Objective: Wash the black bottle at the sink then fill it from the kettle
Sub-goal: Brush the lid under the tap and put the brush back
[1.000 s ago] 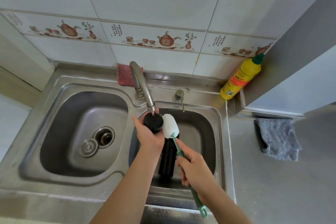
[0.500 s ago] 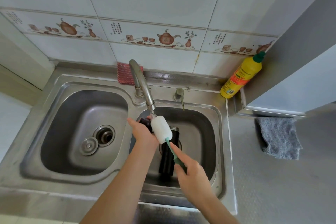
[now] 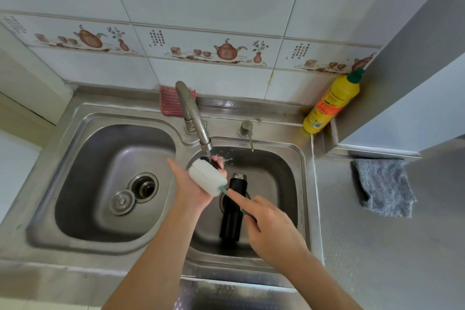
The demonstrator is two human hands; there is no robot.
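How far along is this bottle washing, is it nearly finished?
Early to midway, I would say. Done: the black bottle stands uncapped in the right basin. In hand: the left hand holds a small dark part, probably the cap, under the running faucet, while the right hand works the sponge brush on it. Left: whether the bottle itself is washed is unclear, and no kettle is in view yet.

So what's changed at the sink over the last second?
The right hand swung the sponge brush leftward onto the black lid held by the left hand under the tap, and water now splashes. The black bottle stayed standing in the right basin.
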